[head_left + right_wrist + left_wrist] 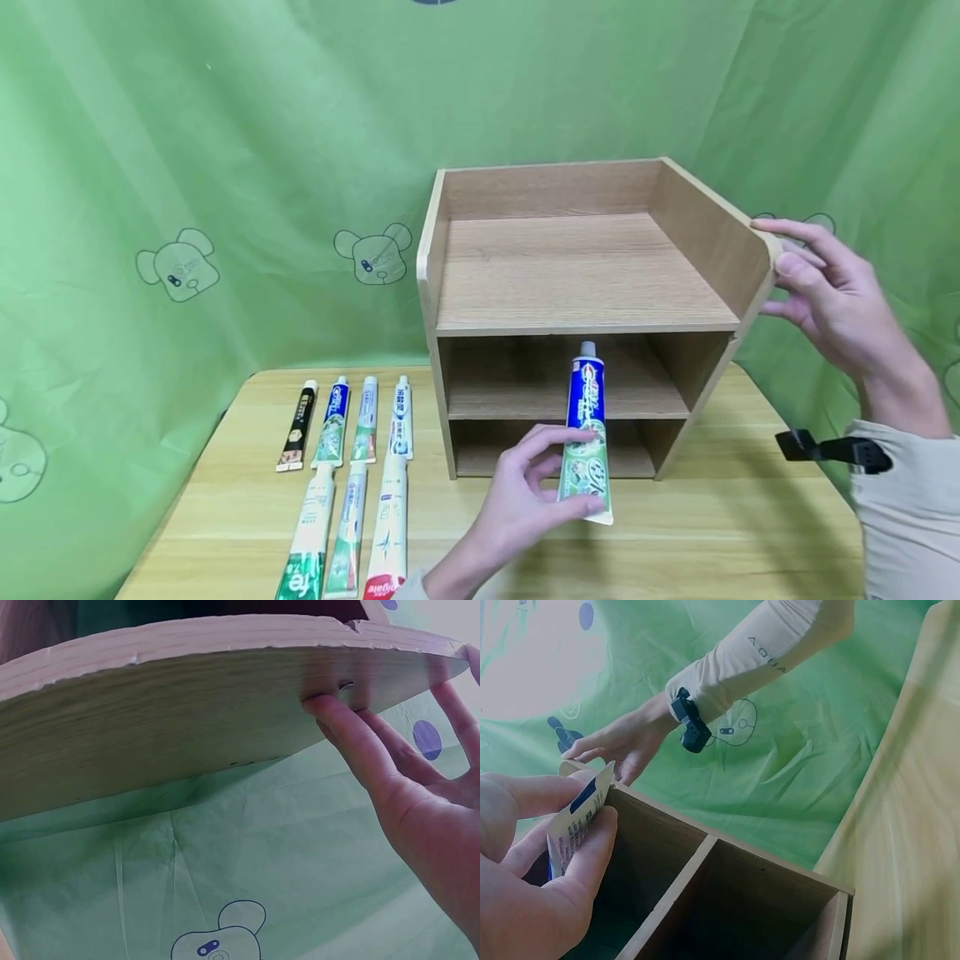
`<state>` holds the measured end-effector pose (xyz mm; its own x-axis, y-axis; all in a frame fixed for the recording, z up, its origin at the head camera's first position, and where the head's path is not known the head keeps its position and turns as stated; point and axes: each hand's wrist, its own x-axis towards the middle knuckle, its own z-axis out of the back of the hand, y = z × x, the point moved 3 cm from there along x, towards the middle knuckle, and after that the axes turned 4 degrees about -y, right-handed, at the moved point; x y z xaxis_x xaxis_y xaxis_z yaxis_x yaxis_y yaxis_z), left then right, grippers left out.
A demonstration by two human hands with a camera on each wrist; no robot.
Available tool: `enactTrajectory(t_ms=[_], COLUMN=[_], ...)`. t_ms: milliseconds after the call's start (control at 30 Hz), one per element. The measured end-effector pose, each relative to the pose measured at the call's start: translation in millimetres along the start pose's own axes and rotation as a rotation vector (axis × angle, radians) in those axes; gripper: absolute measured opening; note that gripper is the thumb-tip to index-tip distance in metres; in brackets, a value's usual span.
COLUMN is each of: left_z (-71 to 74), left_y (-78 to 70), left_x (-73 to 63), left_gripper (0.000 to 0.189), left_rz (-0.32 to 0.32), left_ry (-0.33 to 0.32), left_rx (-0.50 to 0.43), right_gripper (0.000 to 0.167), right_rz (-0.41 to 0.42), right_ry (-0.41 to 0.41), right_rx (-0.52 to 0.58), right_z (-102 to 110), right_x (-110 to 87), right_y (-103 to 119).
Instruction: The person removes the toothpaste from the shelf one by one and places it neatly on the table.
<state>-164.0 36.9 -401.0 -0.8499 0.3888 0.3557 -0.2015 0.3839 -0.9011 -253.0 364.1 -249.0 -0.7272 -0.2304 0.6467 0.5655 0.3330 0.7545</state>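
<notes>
My left hand pinches the lower end of a blue and green toothpaste tube between thumb and fingers. The tube stands nearly upright, its grey cap upward, in front of the middle opening of a wooden shelf. In the left wrist view, the tube's printed flat end shows between the fingers. My right hand touches the front upper corner of the shelf's right side panel, one fingertip on its top edge. From the right wrist, extended fingers are seen against the panel's outer face.
Left of the shelf, several toothpaste tubes lie in two rows on the wooden table. Among them are a black tube and a red-and-white tube. A green curtain hangs behind. Dividing boards split the shelf front into lower compartments.
</notes>
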Motion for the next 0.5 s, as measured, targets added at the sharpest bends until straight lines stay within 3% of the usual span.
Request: enactTrajectory(t_ms=[167, 500], left_z=[5.4, 20.0], left_y=[-6.0, -12.6], left_x=[-9.5, -26.2], left_gripper=[0.058, 0.036], left_rz=[0.005, 0.001], left_ry=[-0.023, -0.027], left_rx=[0.027, 0.040], right_gripper=[0.047, 0.046], right_rz=[0.000, 0.003], right_ry=[-0.006, -0.011], right_rx=[-0.005, -0.003], right_z=[-1, -2], right_x=[-0.5, 2.4], right_y=[0, 0])
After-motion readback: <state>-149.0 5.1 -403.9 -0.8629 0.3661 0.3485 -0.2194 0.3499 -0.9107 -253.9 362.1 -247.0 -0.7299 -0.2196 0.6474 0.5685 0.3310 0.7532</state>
